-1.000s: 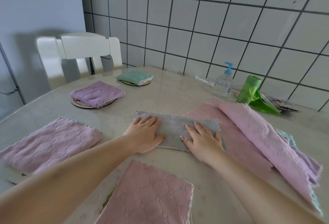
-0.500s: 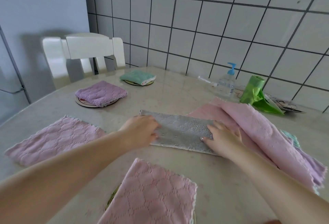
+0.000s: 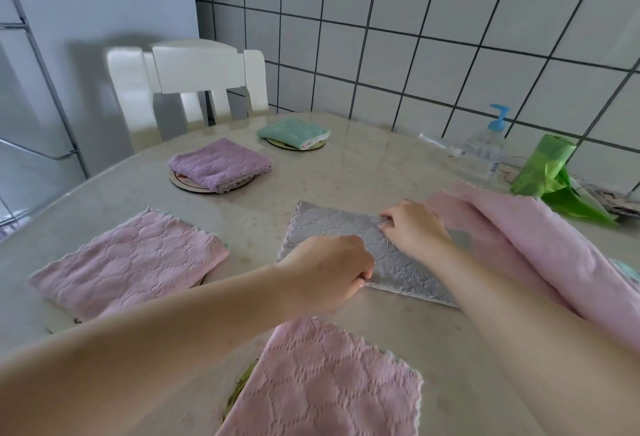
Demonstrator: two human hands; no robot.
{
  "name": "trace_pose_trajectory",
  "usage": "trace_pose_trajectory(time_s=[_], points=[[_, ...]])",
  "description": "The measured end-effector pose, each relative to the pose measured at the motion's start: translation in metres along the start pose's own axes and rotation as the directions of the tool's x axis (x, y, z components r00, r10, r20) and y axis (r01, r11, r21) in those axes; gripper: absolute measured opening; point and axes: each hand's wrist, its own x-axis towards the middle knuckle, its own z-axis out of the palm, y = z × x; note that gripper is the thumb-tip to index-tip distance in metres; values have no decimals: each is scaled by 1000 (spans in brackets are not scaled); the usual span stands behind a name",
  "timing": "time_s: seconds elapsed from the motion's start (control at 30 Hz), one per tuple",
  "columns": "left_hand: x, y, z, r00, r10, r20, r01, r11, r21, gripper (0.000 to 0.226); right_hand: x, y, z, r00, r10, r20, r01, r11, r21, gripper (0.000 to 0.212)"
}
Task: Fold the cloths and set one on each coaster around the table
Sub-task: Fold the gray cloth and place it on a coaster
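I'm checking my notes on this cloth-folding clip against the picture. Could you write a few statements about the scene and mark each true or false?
1. Both hands are on the grey cloth. True: the left hand grips its near edge and the right hand pinches its far edge.
2. The green cloth lies on a coaster near the white chair. True.
3. The purple cloth lies spread out flat and unfolded. False: it is folded and sits on a coaster.
4. The pump bottle stands at the table's near edge. False: it stands at the far side, by the tiled wall.
5. A loose pink cloth lies right of the grey cloth. True.
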Motion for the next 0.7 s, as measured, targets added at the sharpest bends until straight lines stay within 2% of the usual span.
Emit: trace_pose_trajectory(time_s=[0.1, 0.17, 0.27, 0.5, 0.6, 0.7], points=[[2, 1, 2, 999, 50, 9, -51, 995, 85, 20, 6, 0, 0, 1000, 11, 19, -11, 1000, 22, 31], [2, 2, 3, 997, 79, 7, -80, 992, 103, 20, 6, 0, -2, 1000, 2, 6, -2, 999, 35, 26], [2, 3, 1, 996, 91, 5, -91, 989, 115, 20, 1, -1, -6, 996, -53, -76, 57, 997, 53, 15], [-12, 1, -15, 995, 40, -89, -34, 997, 71, 18, -20, 2, -36, 972, -100, -211, 157, 949, 274, 6], [-23, -3, -27, 983, -47, -179, 51, 998, 21, 14, -29, 4, -54, 965, -92, -244, 175, 922, 345, 7], [-31, -8, -40, 946, -235, -223, 196, 963, -183, 11, -36, 8, -70, 959, -68, -273, 179, 896, 406, 10]])
